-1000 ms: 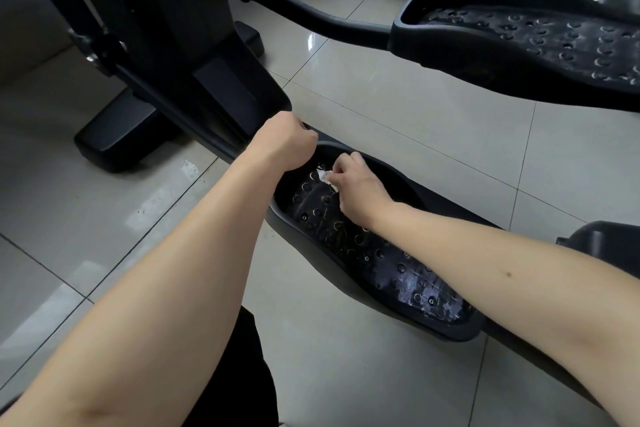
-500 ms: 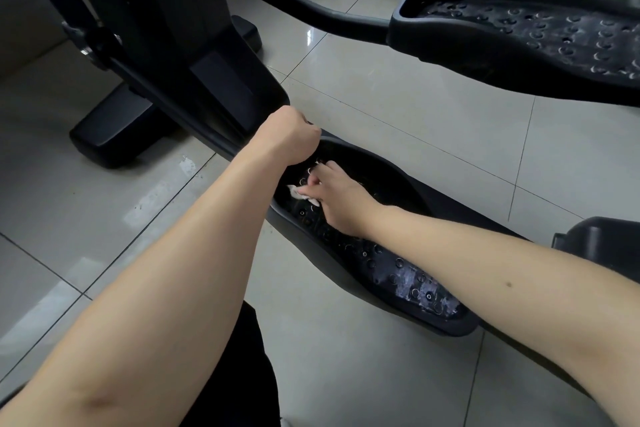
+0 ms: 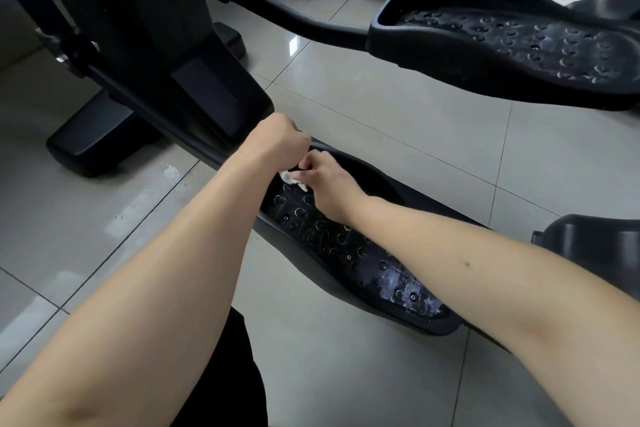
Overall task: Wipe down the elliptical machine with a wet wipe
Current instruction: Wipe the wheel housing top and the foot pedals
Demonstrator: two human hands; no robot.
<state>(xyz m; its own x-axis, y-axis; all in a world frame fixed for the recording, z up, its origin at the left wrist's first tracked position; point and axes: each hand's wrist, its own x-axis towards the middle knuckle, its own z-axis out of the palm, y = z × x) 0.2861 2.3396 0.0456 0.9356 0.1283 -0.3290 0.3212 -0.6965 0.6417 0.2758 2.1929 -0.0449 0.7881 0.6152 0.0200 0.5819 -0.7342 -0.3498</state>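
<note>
Both hands meet at the toe of the near pedal (image 3: 381,274): my right hand (image 3: 329,187) pinches the white wet wipe (image 3: 289,178) against the studded tread, my left hand (image 3: 280,140) clenched over the front rim.

The long black plastic foot pedal (image 3: 346,253) toward the floor's lower edge carries rows of raised round studs, with whitish smears at its near end. The small crumpled wet wipe (image 3: 289,178) is plain white. The second black studded pedal (image 3: 519,42) shows the same pattern. The glossy pale grey floor tiles (image 3: 381,107) have thin dark grout lines.
</note>
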